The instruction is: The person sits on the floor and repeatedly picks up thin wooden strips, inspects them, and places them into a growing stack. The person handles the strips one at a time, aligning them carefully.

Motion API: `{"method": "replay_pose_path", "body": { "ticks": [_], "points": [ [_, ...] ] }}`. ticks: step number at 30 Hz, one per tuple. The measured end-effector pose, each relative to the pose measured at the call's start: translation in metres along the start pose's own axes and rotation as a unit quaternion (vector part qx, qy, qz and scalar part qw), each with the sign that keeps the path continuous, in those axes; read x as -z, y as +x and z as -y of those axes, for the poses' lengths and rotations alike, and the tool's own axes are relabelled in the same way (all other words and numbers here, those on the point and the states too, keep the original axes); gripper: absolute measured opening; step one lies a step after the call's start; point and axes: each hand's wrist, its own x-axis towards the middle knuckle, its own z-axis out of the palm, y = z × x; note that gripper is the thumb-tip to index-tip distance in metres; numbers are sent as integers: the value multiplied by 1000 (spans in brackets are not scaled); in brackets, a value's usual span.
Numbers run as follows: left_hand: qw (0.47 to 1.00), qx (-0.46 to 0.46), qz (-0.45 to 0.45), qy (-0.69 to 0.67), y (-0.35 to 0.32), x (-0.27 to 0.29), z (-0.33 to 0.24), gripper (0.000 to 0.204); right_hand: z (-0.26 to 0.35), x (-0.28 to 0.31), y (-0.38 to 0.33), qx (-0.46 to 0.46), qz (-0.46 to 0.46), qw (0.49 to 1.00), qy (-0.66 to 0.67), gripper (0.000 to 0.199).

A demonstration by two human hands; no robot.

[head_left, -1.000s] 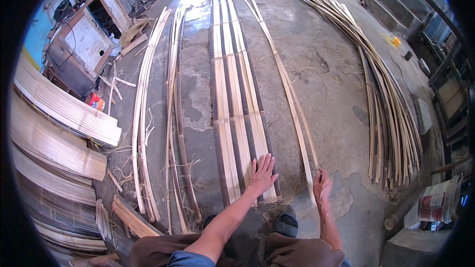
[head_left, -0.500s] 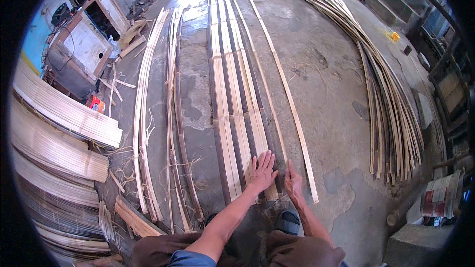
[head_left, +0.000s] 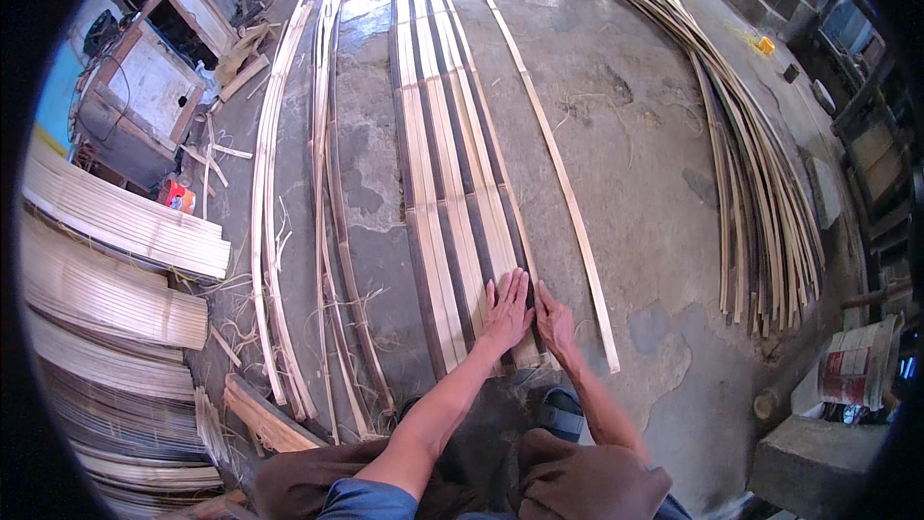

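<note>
A row of long bamboo strips [head_left: 435,154], light ones alternating with dark ones, lies side by side on the floor before me. My left hand [head_left: 506,310] rests flat across the near end of the row, fingers stretched. At the row's right edge, my right hand [head_left: 555,320] has its fingers closed at the near part of a thin light bamboo strip [head_left: 521,231]; the fingers partly hide the grip. This strip lies against the row along its length. Farther right, a single light strip [head_left: 555,154] lies apart on the floor, touched by neither hand.
Loose strips [head_left: 274,183] and darker strips [head_left: 337,193] lie left of the row, with stringy shavings. Stacked slat bundles [head_left: 115,289] fill the far left. A large strip bundle [head_left: 741,164] lies right, near a white-and-red bucket [head_left: 852,366] and a concrete block [head_left: 818,457].
My right hand has moved left and slightly forward, bringing the thin strip from a gap to the row's edge. My left hand stays flat on the row. The view has shifted slightly.
</note>
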Motion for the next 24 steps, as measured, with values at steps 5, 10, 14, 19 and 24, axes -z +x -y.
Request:
{"method": "replay_pose_path", "body": {
  "ticks": [5, 10, 14, 19, 24],
  "points": [
    [999, -19, 9, 39, 0, 1, 1, 74, 0, 6, 9, 18, 9, 1000, -22, 39],
    [999, -21, -5, 36, -1, 1, 2, 73, 13, 16, 10, -13, 62, 988, -143, 41],
    [999, -22, 7, 33, 1, 1, -2, 72, 7, 19, 8, -11, 70, 982, -176, 45],
    [1000, -17, -2, 20, 2, 3, 2, 68, 7, 24, 7, 2, 82, 980, -181, 47],
    [999, -6, 21, 36, 0, 6, -4, 69, -29, 52, -11, 51, -184, 942, -275, 47]
  ]
}}
